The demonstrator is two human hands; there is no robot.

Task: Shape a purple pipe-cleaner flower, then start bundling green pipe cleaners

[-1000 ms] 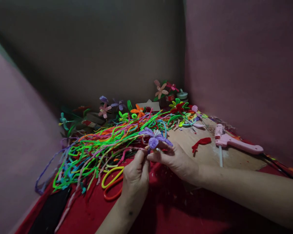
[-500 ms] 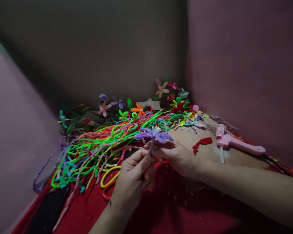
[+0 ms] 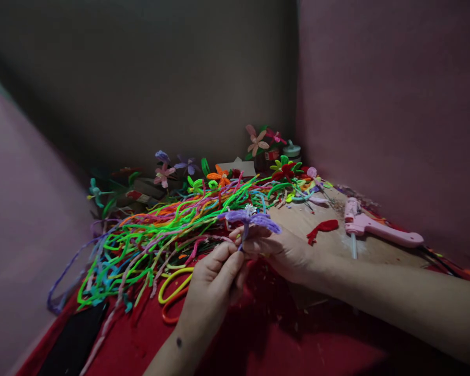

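Observation:
A purple pipe-cleaner flower (image 3: 250, 217) with a white centre stands upright between my two hands, its petals spread on top. My left hand (image 3: 217, 277) is closed, thumb and fingers pinching the lower end of its stem. My right hand (image 3: 278, 248) is closed around the stem just under the petals, its fingertips partly hidden by the left hand and the petals. Below and left of the hands lie the yellow and orange handle loops of scissors (image 3: 175, 284), partly covered by the left hand.
Behind the hands spreads a heap of coloured pipe cleaners (image 3: 152, 230). A pink glue gun (image 3: 379, 230) and a red pipe-cleaner piece (image 3: 321, 228) lie on a brown board (image 3: 297, 222). Finished flowers (image 3: 219, 177) stand along the back. A black flat object (image 3: 72, 342) rests front left on red cloth (image 3: 133, 339).
The flower's petals have tilted slightly, the right side now hanging lower. Both hands keep hold of the stem in nearly the same place. The whole view has shifted a little.

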